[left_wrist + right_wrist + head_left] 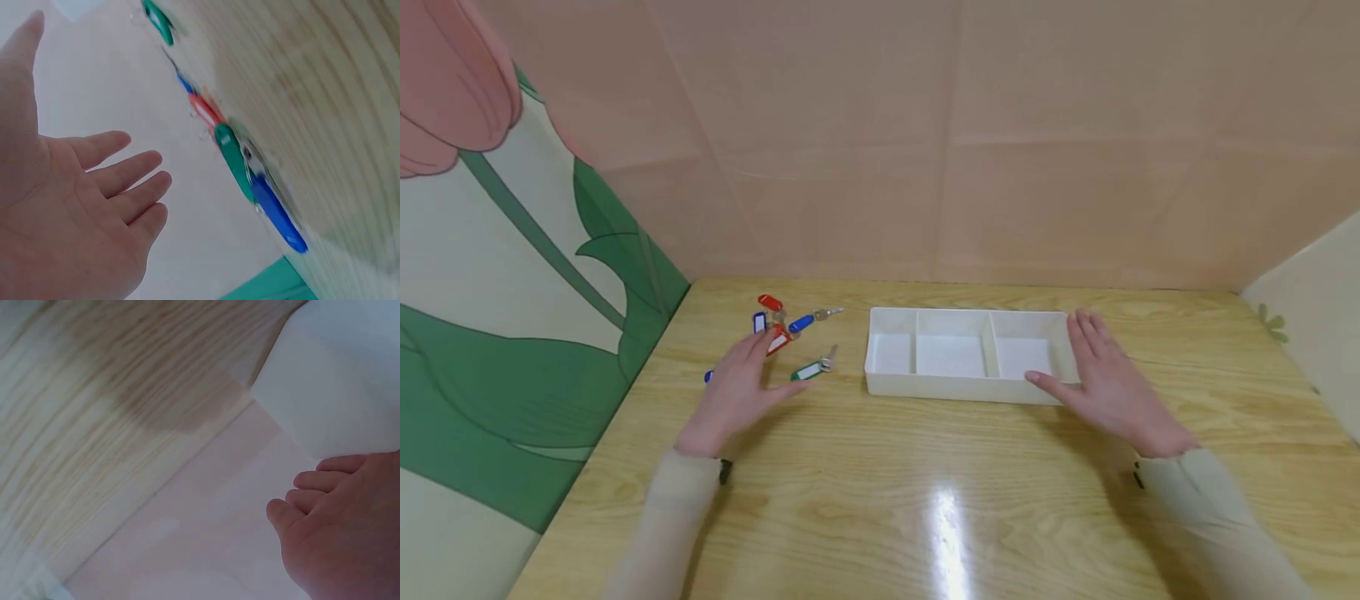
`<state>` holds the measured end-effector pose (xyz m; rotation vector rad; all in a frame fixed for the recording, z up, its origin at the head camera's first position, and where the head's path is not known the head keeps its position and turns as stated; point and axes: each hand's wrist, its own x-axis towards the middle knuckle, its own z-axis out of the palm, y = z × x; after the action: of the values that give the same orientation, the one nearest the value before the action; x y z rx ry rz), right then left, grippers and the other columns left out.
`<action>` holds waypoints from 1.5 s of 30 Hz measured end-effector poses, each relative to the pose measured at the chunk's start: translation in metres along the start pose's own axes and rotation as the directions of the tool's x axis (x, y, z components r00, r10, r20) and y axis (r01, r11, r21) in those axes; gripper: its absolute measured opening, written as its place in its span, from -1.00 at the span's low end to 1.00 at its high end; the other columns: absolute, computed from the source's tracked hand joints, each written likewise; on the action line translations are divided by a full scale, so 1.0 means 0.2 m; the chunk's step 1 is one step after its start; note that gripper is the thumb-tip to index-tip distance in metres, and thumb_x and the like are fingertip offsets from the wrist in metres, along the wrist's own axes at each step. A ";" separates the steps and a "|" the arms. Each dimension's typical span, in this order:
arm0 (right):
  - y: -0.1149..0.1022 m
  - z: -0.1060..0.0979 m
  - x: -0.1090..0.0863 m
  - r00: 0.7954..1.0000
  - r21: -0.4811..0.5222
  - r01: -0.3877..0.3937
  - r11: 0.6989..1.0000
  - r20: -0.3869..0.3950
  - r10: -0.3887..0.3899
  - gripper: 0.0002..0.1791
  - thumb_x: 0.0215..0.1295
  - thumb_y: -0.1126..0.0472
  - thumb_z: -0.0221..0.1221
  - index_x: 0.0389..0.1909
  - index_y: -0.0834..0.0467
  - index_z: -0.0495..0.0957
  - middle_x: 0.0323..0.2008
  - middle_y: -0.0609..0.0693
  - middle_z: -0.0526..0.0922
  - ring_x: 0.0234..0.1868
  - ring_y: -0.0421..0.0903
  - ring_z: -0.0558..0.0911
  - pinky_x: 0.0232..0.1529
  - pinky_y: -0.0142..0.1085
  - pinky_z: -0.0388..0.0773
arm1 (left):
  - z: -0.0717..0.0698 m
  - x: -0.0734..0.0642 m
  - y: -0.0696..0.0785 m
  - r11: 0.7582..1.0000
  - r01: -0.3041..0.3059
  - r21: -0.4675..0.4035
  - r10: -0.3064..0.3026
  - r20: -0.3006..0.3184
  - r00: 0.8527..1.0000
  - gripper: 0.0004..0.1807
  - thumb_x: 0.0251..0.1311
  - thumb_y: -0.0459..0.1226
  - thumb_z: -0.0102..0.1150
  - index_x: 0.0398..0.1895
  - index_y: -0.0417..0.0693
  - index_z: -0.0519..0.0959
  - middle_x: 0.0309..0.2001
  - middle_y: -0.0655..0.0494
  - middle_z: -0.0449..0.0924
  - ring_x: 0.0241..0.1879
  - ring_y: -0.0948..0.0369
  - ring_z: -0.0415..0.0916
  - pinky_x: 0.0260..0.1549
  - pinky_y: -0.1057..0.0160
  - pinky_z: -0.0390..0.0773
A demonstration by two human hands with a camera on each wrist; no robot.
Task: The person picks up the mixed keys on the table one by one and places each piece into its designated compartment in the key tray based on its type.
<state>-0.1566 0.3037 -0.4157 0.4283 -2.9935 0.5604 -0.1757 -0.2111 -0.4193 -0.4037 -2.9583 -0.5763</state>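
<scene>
On the left of the table lies a loose group of keys with coloured tags: a red tag (770,302), a blue tag (802,324) and a green tag (808,372) among them. My left hand (737,396) hovers over the near side of this group, thumb spread, palm bare in the left wrist view; it hides some tags. A second green tag (232,159) and a blue tag (278,212) show beside it there. A white three-compartment tray (955,387) stands mid-table. My right hand (1108,387) is at its right end, fingers extended, thumb over the front wall; contact is unclear.
The wood-grain table (865,483) meets a pinkish covering (925,167) along its back edge. A panel with green leaves (490,400) borders the left side, and a pale panel (1322,317) the right.
</scene>
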 end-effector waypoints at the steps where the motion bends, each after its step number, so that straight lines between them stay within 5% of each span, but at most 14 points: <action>1: 0.00 0.00 0.00 1.000 0.001 0.000 1.000 0.000 0.000 0.18 0.40 -0.34 0.12 0.58 0.36 -0.30 0.59 0.27 -0.35 0.58 0.10 -0.42 0.52 0.08 -0.36 | -0.01 0.00 -0.01 1.000 0.002 0.001 -0.002 -0.004 1.000 0.13 0.14 0.31 0.32 0.53 -0.29 0.19 0.47 -0.28 0.22 0.42 -0.21 0.17 0.38 -0.21 0.21; 25: -0.01 0.00 -0.01 1.000 -0.005 0.005 1.000 0.002 -0.005 0.19 0.41 -0.35 0.10 0.57 0.41 -0.28 0.59 0.29 -0.34 0.58 0.11 -0.41 0.53 0.00 -0.39 | -0.11 -0.09 -0.19 0.984 0.178 0.001 -0.178 0.043 0.983 0.19 0.17 0.35 0.25 0.57 -0.32 0.08 0.51 -0.38 0.06 0.45 -0.32 0.04 0.35 -0.34 0.11; 45: 0.00 0.01 0.00 1.000 -0.016 0.003 1.000 -0.007 -0.003 0.19 0.40 -0.35 0.12 0.57 0.40 -0.27 0.58 0.35 -0.27 0.58 0.23 -0.28 0.53 0.01 -0.40 | -0.17 -0.17 -0.28 0.972 0.235 0.005 -0.234 0.108 0.966 -0.01 0.22 0.26 0.29 0.39 -0.38 0.35 0.34 -0.45 0.32 0.33 -0.37 0.23 0.26 -0.37 0.26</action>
<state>-0.1566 0.3030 -0.4173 0.4287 -2.9884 0.5355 -0.1579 -0.2828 -0.4131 -0.0866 -3.1328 -0.6071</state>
